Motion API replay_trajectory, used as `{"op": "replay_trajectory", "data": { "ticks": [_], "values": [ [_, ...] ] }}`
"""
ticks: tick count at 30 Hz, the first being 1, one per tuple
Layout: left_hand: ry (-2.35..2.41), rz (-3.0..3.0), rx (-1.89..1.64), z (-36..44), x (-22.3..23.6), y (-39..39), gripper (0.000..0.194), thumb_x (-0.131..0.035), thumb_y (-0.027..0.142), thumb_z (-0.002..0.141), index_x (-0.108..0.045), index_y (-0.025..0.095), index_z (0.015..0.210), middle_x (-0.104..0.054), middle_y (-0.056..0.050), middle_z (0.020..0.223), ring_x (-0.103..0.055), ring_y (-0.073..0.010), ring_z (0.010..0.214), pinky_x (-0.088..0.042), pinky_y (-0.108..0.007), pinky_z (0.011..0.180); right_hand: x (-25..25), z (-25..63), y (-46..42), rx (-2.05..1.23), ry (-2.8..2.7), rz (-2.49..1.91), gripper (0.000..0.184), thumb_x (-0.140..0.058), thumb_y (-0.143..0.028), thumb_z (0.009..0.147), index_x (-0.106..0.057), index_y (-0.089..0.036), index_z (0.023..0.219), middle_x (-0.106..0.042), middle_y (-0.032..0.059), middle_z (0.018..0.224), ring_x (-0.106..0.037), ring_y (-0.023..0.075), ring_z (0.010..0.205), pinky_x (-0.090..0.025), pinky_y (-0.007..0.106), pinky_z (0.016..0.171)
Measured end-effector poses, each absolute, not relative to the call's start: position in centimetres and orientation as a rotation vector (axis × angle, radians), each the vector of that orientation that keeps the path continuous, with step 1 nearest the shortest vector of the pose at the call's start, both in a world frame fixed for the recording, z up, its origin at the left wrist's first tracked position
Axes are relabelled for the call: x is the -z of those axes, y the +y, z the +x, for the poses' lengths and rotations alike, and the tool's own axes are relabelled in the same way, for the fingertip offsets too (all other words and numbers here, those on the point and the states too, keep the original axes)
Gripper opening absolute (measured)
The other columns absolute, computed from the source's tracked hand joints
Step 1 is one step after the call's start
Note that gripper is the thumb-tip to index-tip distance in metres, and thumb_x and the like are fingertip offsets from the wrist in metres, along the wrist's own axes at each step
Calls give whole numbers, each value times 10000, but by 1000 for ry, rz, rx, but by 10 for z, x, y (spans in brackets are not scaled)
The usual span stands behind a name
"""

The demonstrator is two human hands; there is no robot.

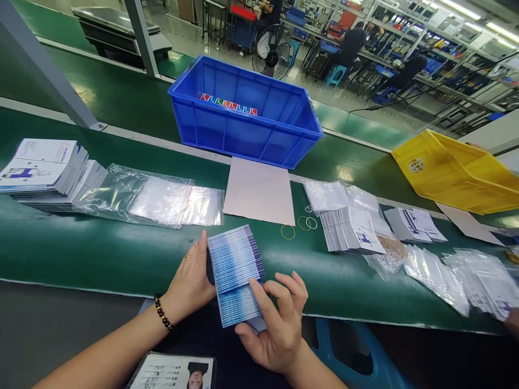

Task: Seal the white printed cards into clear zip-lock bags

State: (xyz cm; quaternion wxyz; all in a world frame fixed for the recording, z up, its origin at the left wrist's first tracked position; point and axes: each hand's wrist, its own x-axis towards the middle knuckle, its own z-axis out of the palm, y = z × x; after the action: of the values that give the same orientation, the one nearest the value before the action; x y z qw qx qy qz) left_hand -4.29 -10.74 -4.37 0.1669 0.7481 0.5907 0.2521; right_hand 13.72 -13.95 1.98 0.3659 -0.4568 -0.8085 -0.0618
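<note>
Blue booklet stack points its long axis forward, slightly leftward, gripped by left fingers, right fingers spread against it

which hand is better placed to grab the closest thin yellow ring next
Likely the right hand: it is nearer the thin yellow ring, its outer fingers clear of the blue-and-white stack of folded paper, while the left hand holds that stack's side.

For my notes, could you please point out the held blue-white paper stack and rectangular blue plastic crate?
Blue-white paper stack (234, 259), head view: visible edges.
Blue plastic crate (243, 136), head view: front wall.
</note>
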Motion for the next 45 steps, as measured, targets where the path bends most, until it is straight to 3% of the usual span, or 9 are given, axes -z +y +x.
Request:
{"op": "replay_trajectory", "data": {
  "ticks": [8,14,19,28,37,45],
  "values": [
    [1712,2107,-668,-43,43,-107,709,-582,462,694,-332,94,1247,-485,-201,1205,-407,-368,1176,-405,-503,913,-21,138,-142,143,-2058,-1173,400,-419,-460,827,-595,-127,963,-512,75,810,-465,266,906,-322,527,862],
    [1720,2126,-657,-44,48,-108,752,-575,473,698,-302,82,1280,-423,-233,1266,-429,-382,1152,-409,-514,900,-21,138,-143,153,-2050,-1181,354,-448,-454,817,-604,-158,932,-607,109,958,-434,322,1054,-319,539,886],
    [1716,2129,-678,-44,51,-108,837,-577,495,692,-229,70,1324,-405,-251,1281,-425,-390,1157,-410,-518,897,-23,138,-143,136,-2068,-1195,345,-448,-456,818,-600,-168,931,-645,101,938,-439,323,1077,-314,536,898],
    [1711,2155,-694,-44,49,-109,914,-580,489,694,-128,62,1364,-379,-261,1305,-416,-398,1165,-410,-522,899,-24,136,-141,125,-2061,-1170,363,-443,-460,815,-585,-138,901,-605,103,870,-467,316,1004,-300,529,884],
    [1707,2141,-685,-44,49,-108,859,-572,477,705,-162,80,1348,-394,-247,1296,-427,-388,1159,-398,-517,915,-25,135,-137,138,-2129,-1189,490,-402,-503,815,-560,-113,1066,-500,94,859,-448,282,931,-310,533,861],
    [1711,2152,-667,-44,47,-109,861,-571,472,708,-136,89,1345,-406,-252,1275,-439,-385,1147,-409,-511,904,-29,133,-136,131,-2128,-1209,456,-430,-501,803,-581,-123,1008,-498,87,848,-459,272,904,-315,523,865]
  ]
}}
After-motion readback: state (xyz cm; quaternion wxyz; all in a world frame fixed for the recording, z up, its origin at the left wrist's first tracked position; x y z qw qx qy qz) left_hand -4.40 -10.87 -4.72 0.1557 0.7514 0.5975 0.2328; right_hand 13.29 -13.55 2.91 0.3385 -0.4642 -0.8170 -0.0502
